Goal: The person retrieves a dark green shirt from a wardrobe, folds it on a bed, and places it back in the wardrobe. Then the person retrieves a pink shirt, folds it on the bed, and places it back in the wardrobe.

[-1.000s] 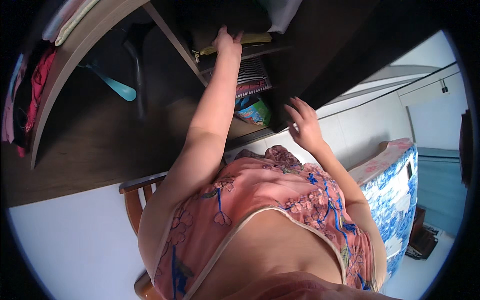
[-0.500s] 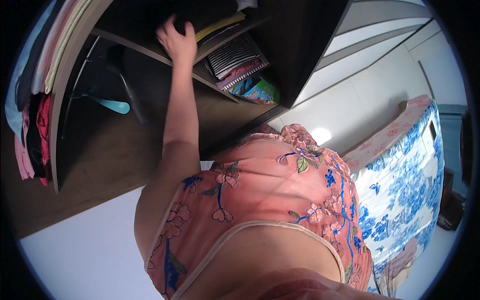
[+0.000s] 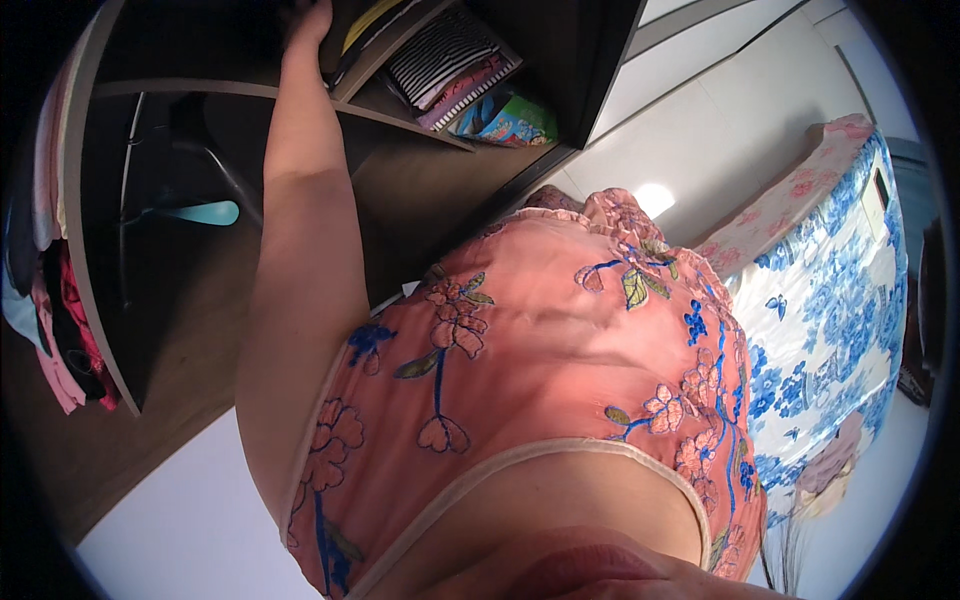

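My left arm stretches up into a dark wooden wardrobe. My left hand [image 3: 307,22] is at the top edge of the view, inside an upper compartment, just left of a folded yellow cloth [image 3: 372,24] lying with dark folded items. The fingers are partly cut off and in shadow, so their grip and anything in them cannot be made out. To the right, another compartment holds a black-and-white striped folded garment [image 3: 440,55] on top of pink folded cloth [image 3: 468,90]. My right hand is out of view.
A shelf board [image 3: 190,87] runs below my forearm. A blue-green printed package [image 3: 510,120] lies beside the folded clothes. Lower left, a turquoise rounded object [image 3: 205,213] shows near dark curved tubes. Garments [image 3: 70,335] hang past a side panel. A blue-flowered bed cover [image 3: 815,335] is at right.
My left hand has reached farther up and left into the compartment, from spread fingers in plain sight to the view's top edge. The view has shifted, with the bed farther right.
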